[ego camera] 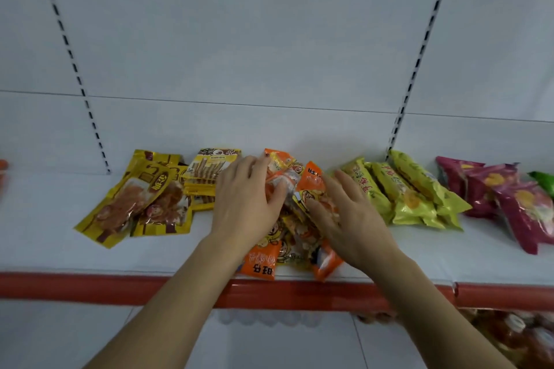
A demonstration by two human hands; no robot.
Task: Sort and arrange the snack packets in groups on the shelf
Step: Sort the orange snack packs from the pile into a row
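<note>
Both hands [245,204] [344,213] press orange packets [287,189] overhanging shelf edge [90,284].

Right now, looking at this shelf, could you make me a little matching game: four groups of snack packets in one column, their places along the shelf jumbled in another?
Things:
1. orange packets
2. lime-green packets
3. magenta packets
4. yellow packets

Places:
A. far left of the row
B. just right of the right hand
C. under both hands, left hand included
D. towards the right end of the row

Pairs: 1-C, 2-B, 3-D, 4-A
</note>
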